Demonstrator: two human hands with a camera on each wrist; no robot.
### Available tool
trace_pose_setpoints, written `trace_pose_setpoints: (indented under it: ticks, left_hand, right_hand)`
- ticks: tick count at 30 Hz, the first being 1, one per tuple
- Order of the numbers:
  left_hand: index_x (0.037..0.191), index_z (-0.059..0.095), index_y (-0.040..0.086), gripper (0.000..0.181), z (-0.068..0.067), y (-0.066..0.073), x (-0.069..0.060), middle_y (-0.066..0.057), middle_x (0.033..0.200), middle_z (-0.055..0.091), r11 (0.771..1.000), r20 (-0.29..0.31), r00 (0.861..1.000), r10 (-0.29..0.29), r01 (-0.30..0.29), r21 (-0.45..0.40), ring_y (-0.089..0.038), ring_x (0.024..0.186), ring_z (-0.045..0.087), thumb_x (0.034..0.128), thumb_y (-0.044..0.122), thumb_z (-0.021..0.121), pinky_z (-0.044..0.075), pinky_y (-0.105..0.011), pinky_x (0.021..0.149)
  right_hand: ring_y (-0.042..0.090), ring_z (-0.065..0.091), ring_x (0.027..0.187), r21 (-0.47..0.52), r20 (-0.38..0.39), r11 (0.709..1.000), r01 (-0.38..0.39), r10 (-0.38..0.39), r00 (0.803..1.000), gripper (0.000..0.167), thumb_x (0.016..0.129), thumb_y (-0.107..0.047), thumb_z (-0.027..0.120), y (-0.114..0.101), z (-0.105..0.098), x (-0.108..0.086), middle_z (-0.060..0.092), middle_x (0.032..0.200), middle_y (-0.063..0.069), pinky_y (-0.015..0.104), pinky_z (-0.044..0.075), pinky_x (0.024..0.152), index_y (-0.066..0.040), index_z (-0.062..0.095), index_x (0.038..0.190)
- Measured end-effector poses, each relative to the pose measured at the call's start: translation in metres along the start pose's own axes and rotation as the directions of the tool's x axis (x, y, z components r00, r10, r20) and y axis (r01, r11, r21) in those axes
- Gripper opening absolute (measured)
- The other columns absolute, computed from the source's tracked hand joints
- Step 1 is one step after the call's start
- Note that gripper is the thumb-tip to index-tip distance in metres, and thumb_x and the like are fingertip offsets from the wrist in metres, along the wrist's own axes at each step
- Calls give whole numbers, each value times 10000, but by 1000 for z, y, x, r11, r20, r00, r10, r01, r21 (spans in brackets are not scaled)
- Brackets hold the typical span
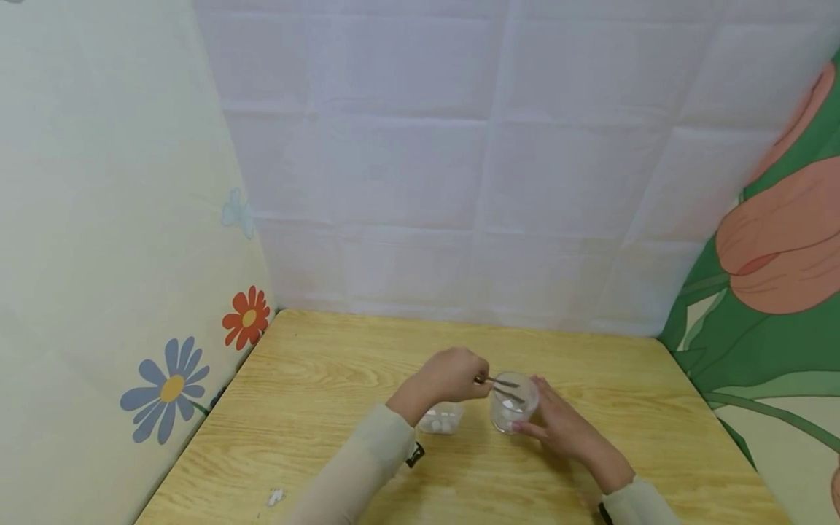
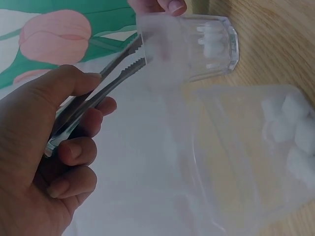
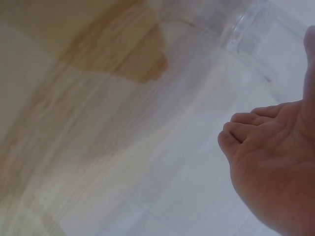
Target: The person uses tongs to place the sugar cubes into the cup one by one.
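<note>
My left hand (image 1: 453, 375) holds metal tongs (image 2: 106, 90) with serrated tips, pinched between thumb and fingers. The tong arms stand apart at the mouth of a clear glass (image 2: 192, 49), and nothing shows between them. Several white lumps (image 2: 213, 42) lie at the bottom of the glass. My right hand (image 1: 567, 430) grips the glass from the right, thumb in front and fingers behind. In the right wrist view, only part of the glass shows at the top right. Below my left wrist sits a clear plastic container (image 2: 221, 162) with several white, cotton-like balls (image 2: 295, 108).
The wood-grain table (image 1: 354, 364) carries a small white scrap (image 1: 275, 497) near its front left. A pale sheet (image 1: 407, 168) hangs behind it. Flower-printed sheets stand along the left and right sides.
</note>
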State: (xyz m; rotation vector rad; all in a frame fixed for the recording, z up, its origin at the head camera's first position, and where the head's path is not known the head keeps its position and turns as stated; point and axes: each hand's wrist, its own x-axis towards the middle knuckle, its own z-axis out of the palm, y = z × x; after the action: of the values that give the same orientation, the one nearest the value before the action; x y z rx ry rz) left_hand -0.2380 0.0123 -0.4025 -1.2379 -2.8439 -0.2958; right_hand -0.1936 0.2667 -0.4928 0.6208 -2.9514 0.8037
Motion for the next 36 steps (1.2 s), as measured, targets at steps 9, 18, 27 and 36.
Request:
trace_pose_setpoints:
  ticks: [9,18,27,36]
  left_hand:
    - [937,749,203,154,-11,-7,-8,120,843,712,999,-38,999,25,-24,23,19,676,592,984,316,654,482,-182,614]
    - [993,746,175,156,-26,-15,-22,88,897,728,999,-73,996,51,-51,5,16,733,628,996,298,650,502,-180,653]
    - [1013,735,166,155,-34,-29,-37,64,919,725,998,-85,995,60,-60,0,1,743,623,1005,290,642,512,-200,673]
    - [1034,737,152,161,-39,-44,-56,40,945,731,999,-96,995,13,-16,-35,-23,767,643,1005,280,645,533,-230,699]
  right_hand:
    - [548,252,1444,14,-10,1000,22,-22,1000,864,905,-497,711,1,0,1,337,1552,321,689,253,1110,-18,367,1536]
    - [543,255,1444,-6,-9,1000,9,-9,1000,893,898,-509,712,1,-1,1,330,1547,338,678,260,1112,4,355,1536]
    - [543,258,1441,-1,-15,1000,8,-8,1000,916,901,-494,719,-2,-2,-1,327,1541,349,684,256,1109,54,334,1525]
    - [544,270,1435,-11,-33,1000,16,-17,999,915,898,-488,724,0,-1,-2,330,1534,356,685,263,1103,67,342,1516]
